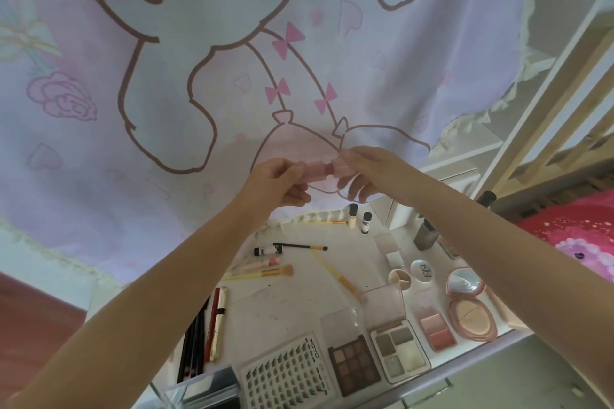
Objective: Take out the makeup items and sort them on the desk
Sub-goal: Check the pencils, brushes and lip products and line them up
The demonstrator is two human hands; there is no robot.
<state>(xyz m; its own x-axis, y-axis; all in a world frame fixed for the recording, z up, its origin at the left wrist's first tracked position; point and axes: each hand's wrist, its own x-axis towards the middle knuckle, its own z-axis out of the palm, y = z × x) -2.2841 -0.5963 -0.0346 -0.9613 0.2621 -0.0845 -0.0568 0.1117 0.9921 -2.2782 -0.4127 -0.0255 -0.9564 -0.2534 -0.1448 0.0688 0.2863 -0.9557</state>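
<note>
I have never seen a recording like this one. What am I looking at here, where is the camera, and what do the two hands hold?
There is no machine here. A person wears one wide-angle camera on the head, so the picture looks forward and down along both bare arms; the wide lens bends the edges.

The left hand and the right hand are raised above the desk and together hold a small pink makeup item, each gripping one end. It may be being pulled open, but that is not certain.

Below, on the white desk, sorted makeup lies: brushes with yellow handles, dark pencils, a sheet of false lashes, a brown eyeshadow palette, a grey-green palette, a blush palette and a round powder compact. Behind hangs a pink cartoon curtain.
</note>
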